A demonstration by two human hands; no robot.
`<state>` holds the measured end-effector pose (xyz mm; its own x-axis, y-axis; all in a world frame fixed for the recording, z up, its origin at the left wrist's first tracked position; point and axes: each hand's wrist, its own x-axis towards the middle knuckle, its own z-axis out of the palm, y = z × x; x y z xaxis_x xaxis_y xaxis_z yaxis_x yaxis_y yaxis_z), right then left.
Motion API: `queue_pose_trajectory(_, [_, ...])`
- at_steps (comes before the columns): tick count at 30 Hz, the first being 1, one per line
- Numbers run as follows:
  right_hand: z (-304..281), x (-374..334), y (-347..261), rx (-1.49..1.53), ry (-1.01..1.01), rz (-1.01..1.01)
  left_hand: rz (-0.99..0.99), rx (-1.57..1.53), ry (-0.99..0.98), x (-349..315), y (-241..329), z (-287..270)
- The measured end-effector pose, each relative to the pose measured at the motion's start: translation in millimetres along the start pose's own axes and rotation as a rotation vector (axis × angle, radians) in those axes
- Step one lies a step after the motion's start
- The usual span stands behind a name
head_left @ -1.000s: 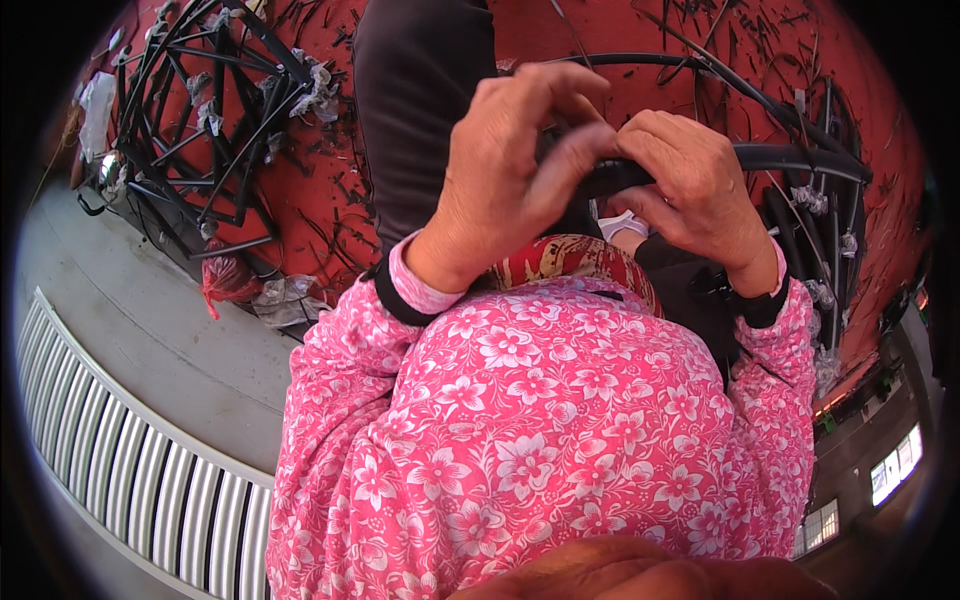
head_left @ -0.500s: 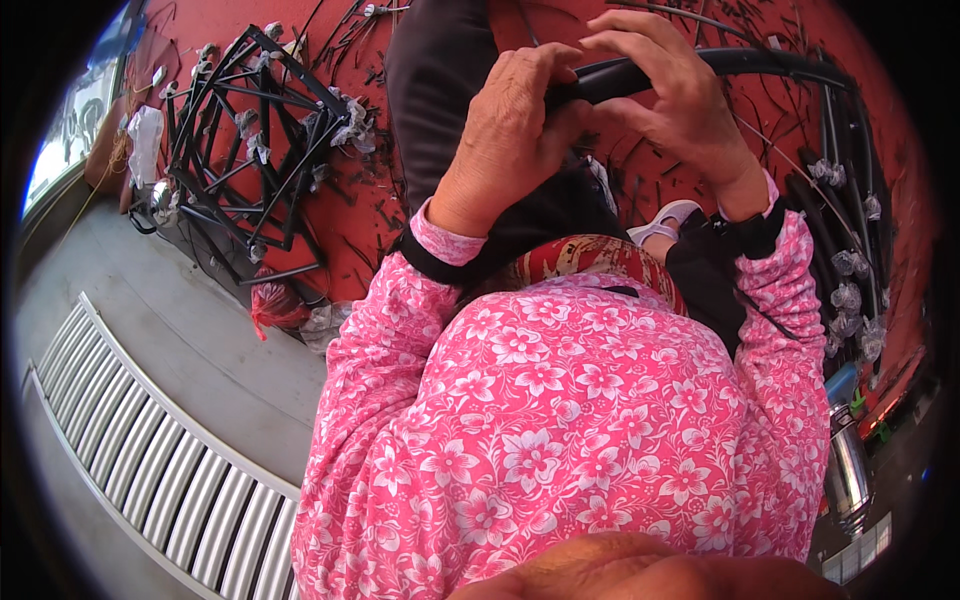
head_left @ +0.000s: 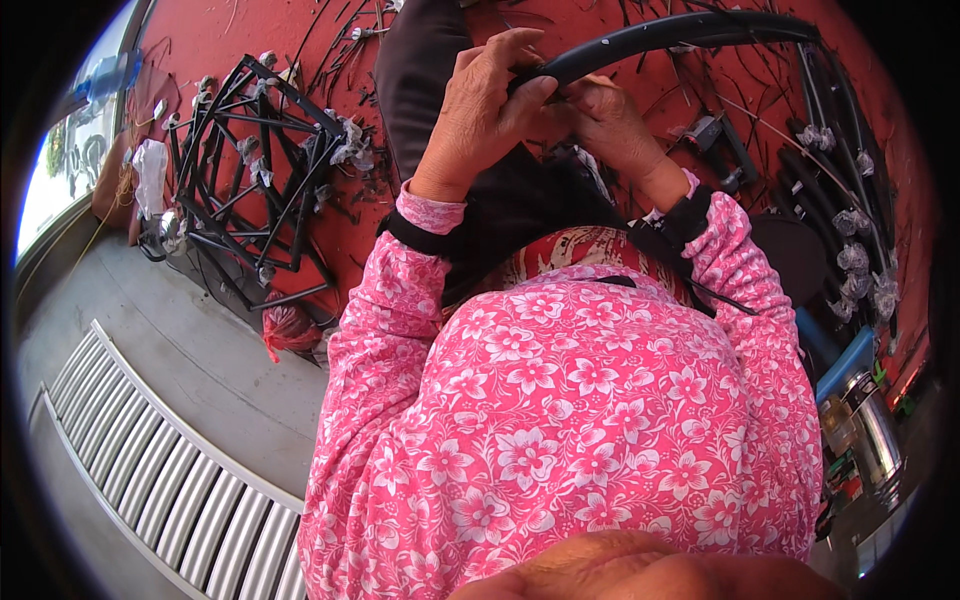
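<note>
A thick black curved tube (head_left: 640, 38) arches from my hands toward the upper right. My left hand (head_left: 487, 108) is closed around its near end, the thumb lying along the tube. Just beneath the tube, my right hand (head_left: 618, 128) has its fingers curled together close to the left fingers. What the right fingertips pinch is hidden behind the hands and tube. Both hands are above my dark-trousered lap.
Black metal frames (head_left: 262, 170) with plastic-wrapped joints are heaped at left on the red floor (head_left: 215, 40), beside a red plastic bag (head_left: 287, 325). A slatted silver rack (head_left: 150, 440) lies lower left. Plastic-wrapped black tubes (head_left: 868, 190) and a metal flask (head_left: 873, 425) are at right.
My right hand has moved left and down from the tube, its spread fingers now curled in beside my left hand. My left hand and the tube have shifted slightly left.
</note>
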<state>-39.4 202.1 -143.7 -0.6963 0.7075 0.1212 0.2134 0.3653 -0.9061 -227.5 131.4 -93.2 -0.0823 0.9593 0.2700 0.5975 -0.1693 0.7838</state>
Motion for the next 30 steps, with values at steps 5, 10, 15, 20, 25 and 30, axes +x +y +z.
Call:
queue_pose_trajectory(5, [-26, -18, -56, -0.304, 0.024, -0.023, -0.02, -0.118, 0.039, 0, -6, 4])
queue_pose_trajectory(10, [-74, 15, -99, -0.405, -0.044, -0.098, 0.018, -0.106, 0.036, -4, -9, 9])
queue_pose_trajectory(15, [-84, 67, -85, 0.436, -0.282, 0.711, 0.033, -0.067, 0.052, -5, -8, 13])
queue_pose_trajectory(20, [-82, 74, -71, 0.608, -0.174, 0.796, -0.066, -0.031, 0.092, -5, -3, 18])
queue_pose_trajectory(25, [-76, 90, -57, 0.665, -0.153, 0.903, -0.066, 0.024, 0.146, -6, 2, 23])
queue_pose_trajectory(30, [-70, 98, -52, 0.864, -0.304, 0.992, -0.126, 0.003, 0.216, -5, 5, 27])
